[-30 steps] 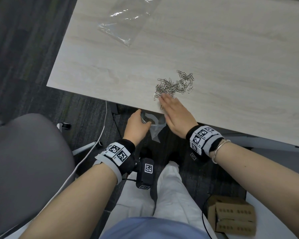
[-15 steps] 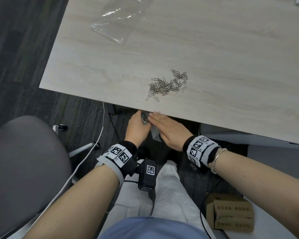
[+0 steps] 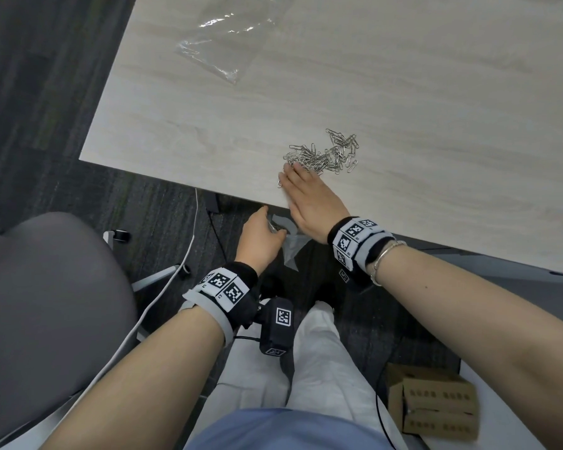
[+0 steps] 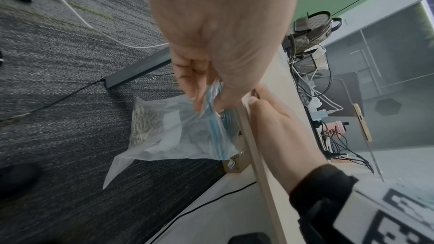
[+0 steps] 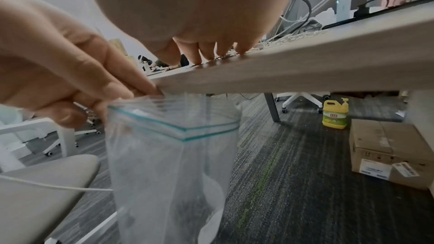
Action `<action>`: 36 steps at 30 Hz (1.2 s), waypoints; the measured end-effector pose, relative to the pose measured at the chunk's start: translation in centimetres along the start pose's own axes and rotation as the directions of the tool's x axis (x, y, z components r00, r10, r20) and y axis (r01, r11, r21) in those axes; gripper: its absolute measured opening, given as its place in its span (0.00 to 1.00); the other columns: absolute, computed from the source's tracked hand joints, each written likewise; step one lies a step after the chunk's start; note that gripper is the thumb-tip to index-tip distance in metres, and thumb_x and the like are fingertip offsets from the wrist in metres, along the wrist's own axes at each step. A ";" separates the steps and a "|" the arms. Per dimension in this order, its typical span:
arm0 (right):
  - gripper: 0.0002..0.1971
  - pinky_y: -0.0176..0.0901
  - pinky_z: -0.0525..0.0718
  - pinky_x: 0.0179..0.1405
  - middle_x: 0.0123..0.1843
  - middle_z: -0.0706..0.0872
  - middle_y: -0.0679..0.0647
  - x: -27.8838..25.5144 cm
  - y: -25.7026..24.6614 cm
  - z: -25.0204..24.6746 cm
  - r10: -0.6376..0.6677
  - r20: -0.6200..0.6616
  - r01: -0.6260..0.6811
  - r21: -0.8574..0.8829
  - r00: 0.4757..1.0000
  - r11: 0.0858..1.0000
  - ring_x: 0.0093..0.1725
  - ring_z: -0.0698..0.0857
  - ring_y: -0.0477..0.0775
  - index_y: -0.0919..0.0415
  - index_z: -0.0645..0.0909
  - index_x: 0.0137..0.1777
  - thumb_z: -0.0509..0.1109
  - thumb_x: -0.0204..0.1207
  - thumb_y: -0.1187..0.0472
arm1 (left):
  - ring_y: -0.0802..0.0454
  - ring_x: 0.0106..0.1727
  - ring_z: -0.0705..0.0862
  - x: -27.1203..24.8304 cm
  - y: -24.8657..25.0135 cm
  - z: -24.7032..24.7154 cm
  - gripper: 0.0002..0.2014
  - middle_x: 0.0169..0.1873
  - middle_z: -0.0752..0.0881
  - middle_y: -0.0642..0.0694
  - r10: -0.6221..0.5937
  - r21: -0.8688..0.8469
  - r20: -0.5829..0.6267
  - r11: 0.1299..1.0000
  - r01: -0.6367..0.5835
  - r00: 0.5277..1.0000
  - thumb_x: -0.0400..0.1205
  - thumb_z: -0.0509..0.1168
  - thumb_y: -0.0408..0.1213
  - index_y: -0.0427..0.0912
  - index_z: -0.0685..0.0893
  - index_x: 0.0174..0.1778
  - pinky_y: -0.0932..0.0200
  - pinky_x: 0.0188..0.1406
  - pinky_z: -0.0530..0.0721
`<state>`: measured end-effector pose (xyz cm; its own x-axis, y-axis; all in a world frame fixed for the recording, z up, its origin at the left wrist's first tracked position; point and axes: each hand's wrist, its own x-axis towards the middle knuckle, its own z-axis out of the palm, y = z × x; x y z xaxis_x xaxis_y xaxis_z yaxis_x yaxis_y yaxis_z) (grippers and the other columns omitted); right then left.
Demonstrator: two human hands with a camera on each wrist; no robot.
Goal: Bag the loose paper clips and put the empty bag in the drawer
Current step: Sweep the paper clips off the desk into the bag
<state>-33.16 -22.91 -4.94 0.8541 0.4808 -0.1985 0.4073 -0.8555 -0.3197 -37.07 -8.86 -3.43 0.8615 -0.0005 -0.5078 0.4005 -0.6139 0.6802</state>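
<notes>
While the left hand [image 3: 260, 237] is pinching the zip bag [image 5: 169, 155] below the near table [image 3: 403, 92] edge, the right hand [image 3: 309, 199] is lying flat, fingers extended, touching the paper clips [image 3: 325, 155].

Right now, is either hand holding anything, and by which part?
The left hand pinches the zip-top bag at its open top edge, just below the desk edge. The right hand holds nothing, lying flat by the paper clips.

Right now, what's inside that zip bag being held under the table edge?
The zip bag, pinched at its rim by the left hand, holds a clump of paper clips at its bottom. Its mouth looks open. The plastic is hazy, so how many clips cannot be told.
</notes>
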 end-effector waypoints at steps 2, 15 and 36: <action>0.27 0.49 0.43 0.82 0.84 0.53 0.61 -0.6 0.1 0.1 -0.031 0.024 0.031 -0.007 0.999 0.999 0.84 0.48 0.57 0.65 0.52 0.81 0.49 0.84 0.58 | 0.48 0.62 0.80 0.2 -0.1 0.2 0.19 0.61 0.82 0.38 0.005 -0.018 0.000 1.000 -0.005 1.000 0.78 0.67 0.30 0.32 0.75 0.65 0.61 0.56 0.74; 0.27 0.45 0.54 0.81 0.79 0.67 0.63 -5.7 0.1 1.5 -0.260 0.005 0.252 0.237 0.966 0.938 0.81 0.62 0.59 0.67 0.65 0.77 0.49 0.79 0.60 | 0.46 0.50 0.85 0.2 -0.6 0.5 0.10 0.48 0.86 0.41 0.048 -0.082 -0.002 0.996 -0.048 0.999 0.77 0.65 0.32 0.38 0.79 0.53 0.54 0.49 0.82; 0.28 0.45 0.39 0.81 0.84 0.51 0.59 -4.7 0.0 1.4 -0.090 0.070 0.087 0.032 0.994 0.996 0.84 0.48 0.54 0.64 0.51 0.82 0.46 0.83 0.55 | 0.44 0.51 0.83 0.4 -0.2 1.5 0.11 0.50 0.85 0.38 0.038 -0.022 0.000 0.999 -0.038 0.999 0.76 0.67 0.32 0.37 0.77 0.53 0.55 0.48 0.79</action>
<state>-37.68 -24.87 -5.30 0.7895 0.5677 -0.2332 0.4700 -0.8036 -0.3652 -37.27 -9.90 -4.52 0.8763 -0.0240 -0.4813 0.3741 -0.5957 0.7108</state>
